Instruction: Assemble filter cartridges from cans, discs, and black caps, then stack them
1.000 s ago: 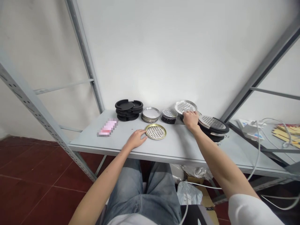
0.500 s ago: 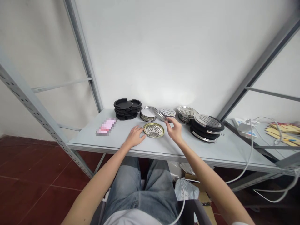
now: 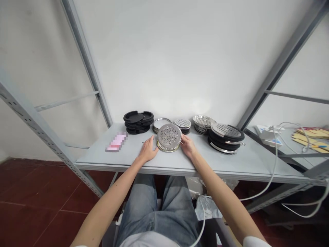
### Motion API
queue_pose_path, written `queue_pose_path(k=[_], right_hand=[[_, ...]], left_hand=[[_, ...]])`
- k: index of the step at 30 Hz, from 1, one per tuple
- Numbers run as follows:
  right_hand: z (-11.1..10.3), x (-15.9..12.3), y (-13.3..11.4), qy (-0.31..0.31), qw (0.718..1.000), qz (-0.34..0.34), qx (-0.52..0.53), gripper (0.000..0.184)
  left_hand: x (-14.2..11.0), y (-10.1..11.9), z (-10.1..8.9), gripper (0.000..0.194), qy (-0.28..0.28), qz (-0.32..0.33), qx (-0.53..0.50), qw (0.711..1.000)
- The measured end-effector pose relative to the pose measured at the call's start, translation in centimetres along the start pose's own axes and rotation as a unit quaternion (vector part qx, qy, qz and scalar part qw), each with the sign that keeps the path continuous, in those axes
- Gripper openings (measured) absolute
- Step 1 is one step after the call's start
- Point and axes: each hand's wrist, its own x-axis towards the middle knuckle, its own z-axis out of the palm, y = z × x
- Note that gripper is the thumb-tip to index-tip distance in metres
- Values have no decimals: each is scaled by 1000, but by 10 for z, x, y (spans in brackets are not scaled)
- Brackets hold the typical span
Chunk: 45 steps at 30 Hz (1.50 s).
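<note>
A silver perforated disc [image 3: 169, 134] is tilted up over a gold-rimmed perforated disc [image 3: 167, 148] that lies on the grey shelf [image 3: 195, 159]. My right hand [image 3: 188, 145] grips the silver disc at its right edge. At the left side of both discs is my left hand [image 3: 148, 151], fingers curled against them. Behind them stand a stack of black rings [image 3: 137, 121], a stack of silver rings [image 3: 160, 124] and a small perforated piece on a black base [image 3: 183, 125].
More perforated silver discs [image 3: 203, 123] and a pile of black-and-silver assemblies [image 3: 224, 137] sit at the right. A pink blurred item [image 3: 117, 142] lies at the left. Cables [image 3: 272, 164] hang at the right, by a second shelf with papers [image 3: 311, 137].
My right hand came from the right-hand piles to the middle, carrying a silver disc, and now holds it tilted above the gold-rimmed disc. My left hand stayed beside that disc.
</note>
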Motion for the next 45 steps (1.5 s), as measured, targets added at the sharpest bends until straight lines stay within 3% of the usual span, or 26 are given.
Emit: queue_pose_path(k=[5,9,15,17,20,23,25,28,33,38,45], right_hand=[[-12,10,-1,32,999,19,28,33],[-13,9,1,28,997,30,71,30],[-9,5,6,5,997,37,65,30],[-9,5,7,5,997,37,64,32],[-8,5,8,16,998,32,55,35],[-8,5,13,26,999,5,32,50],[-8,4,17,21,999,-24,-9,62],[-8,4,23,17,992,-74,-105,62],[-8,4,25,51,946,-151,-284,54],[-1,0,23,5,858,-198,-473,45],[8,-7,21,-17,786,-154,-599,31]], left_hand=[[12,1,3,59,15,-46,14,999],[23,7,9,57,23,-45,-68,996],[17,17,13,106,-1,42,-91,995],[15,17,13,111,-8,47,-85,995],[15,12,16,107,-5,24,-83,996],[16,7,19,102,6,17,-86,996],[16,6,20,99,13,26,-92,995],[15,8,17,94,27,34,-103,994],[12,18,9,84,34,32,-120,992],[12,24,2,66,23,43,-146,988],[11,22,3,62,14,39,-112,993]])
